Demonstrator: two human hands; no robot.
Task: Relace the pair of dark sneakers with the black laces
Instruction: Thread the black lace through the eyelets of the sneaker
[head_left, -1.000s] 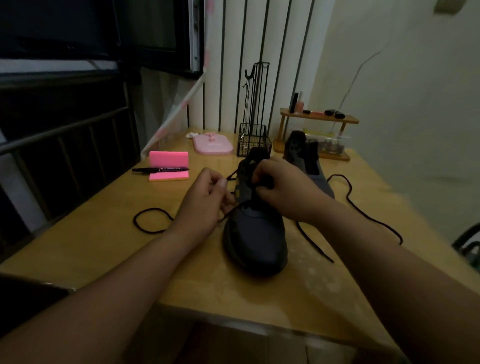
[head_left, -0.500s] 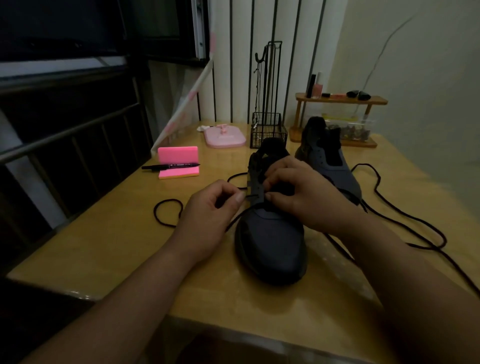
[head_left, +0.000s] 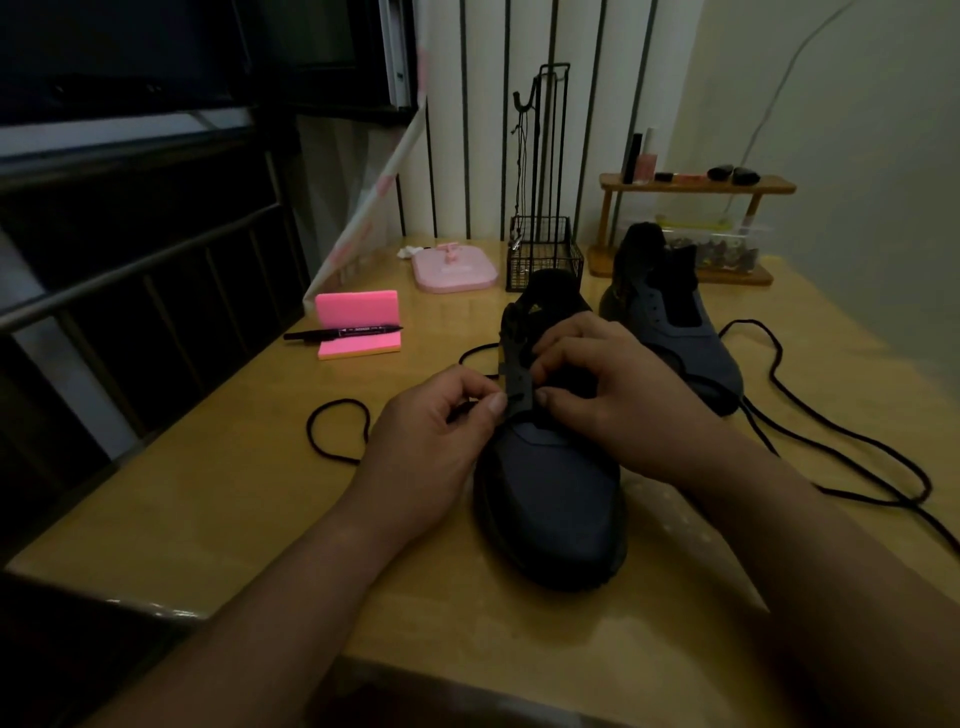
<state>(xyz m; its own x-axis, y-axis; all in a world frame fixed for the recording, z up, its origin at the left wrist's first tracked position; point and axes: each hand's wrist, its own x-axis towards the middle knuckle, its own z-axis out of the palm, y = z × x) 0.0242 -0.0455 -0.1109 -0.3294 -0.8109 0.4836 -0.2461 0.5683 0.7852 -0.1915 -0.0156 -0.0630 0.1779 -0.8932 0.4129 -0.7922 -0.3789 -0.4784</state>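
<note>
A dark sneaker (head_left: 553, 493) stands in the middle of the wooden table (head_left: 218, 499), toe towards me. My left hand (head_left: 436, 431) pinches the end of a black lace (head_left: 337, 431) at the shoe's left eyelet strip. My right hand (head_left: 613, 384) grips the eyelet strip and tongue from the right, thumb beside the same eyelet. The lace loops away to the left on the table. The second dark sneaker (head_left: 675, 322) stands behind and to the right, with another black lace (head_left: 841, 441) trailing over the table's right side.
A pink sticky-note block (head_left: 358, 325) with a black marker (head_left: 343, 332) across it lies at the left. A pink stand (head_left: 452, 267), a black wire basket (head_left: 543, 254) and a small wooden shelf (head_left: 691, 228) line the back edge. A dark railing runs along the left.
The view has shifted down and closer to the shoe. My left hand has moved right until its fingertips meet the eyelet strip; my right hand stays on the shoe.
</note>
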